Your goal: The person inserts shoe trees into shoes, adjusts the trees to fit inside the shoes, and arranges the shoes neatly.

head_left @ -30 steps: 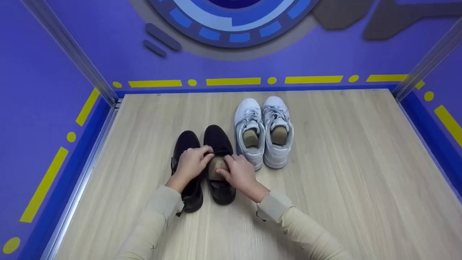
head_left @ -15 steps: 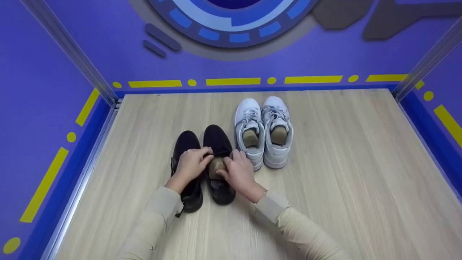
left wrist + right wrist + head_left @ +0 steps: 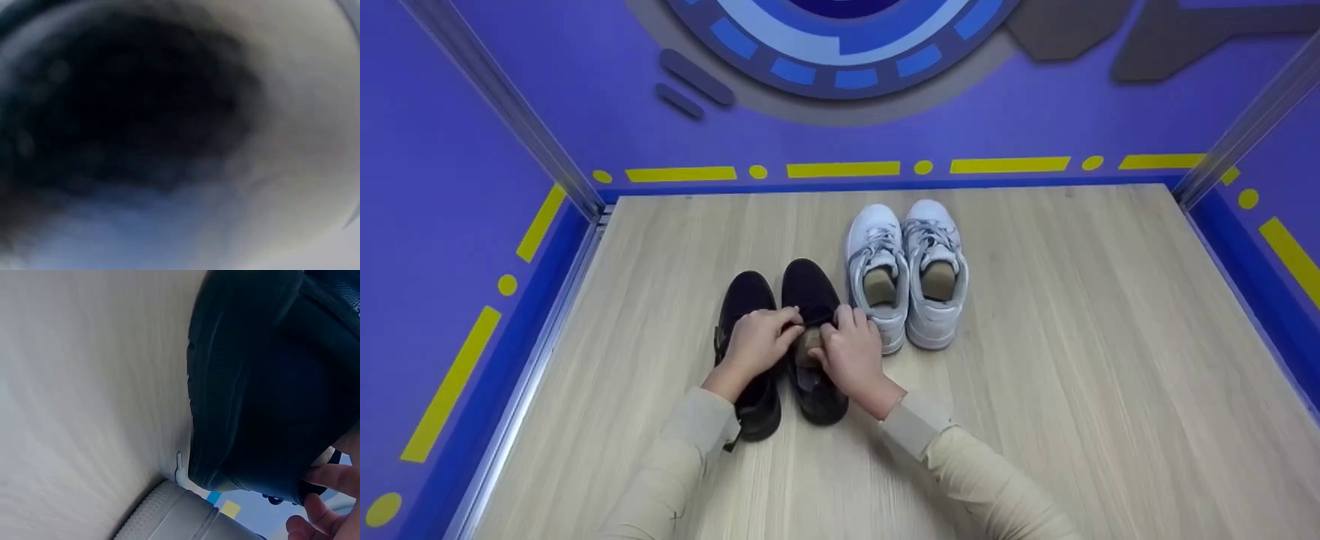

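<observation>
A pair of black shoes lies on the wood-grain floor, the left one point(image 3: 746, 292) beside the right one point(image 3: 808, 281). In the head view, my left hand point(image 3: 754, 343) reaches across the left shoe and pinches the near-left edge of the right shoe's opening. My right hand point(image 3: 853, 354) holds the opposite edge, and in the right wrist view its fingers point(image 3: 332, 479) bend over the black upper. Between the hands a beige insert point(image 3: 811, 349) shows inside the shoe, partly covered by the right thumb. The left wrist view is a dark blur.
Close by on the right stand two white sneakers, the left one point(image 3: 875, 232) and the right one point(image 3: 931, 229), both with beige inserts. Purple-blue panels point(image 3: 825, 142) with yellow marks wall in the wood-grain floor point(image 3: 1080, 337).
My right hand has shifted slightly forward and left along the shoe's edge, covering more of the insert. The left hand stays in nearly the same spot. Both pairs of shoes stay where they were.
</observation>
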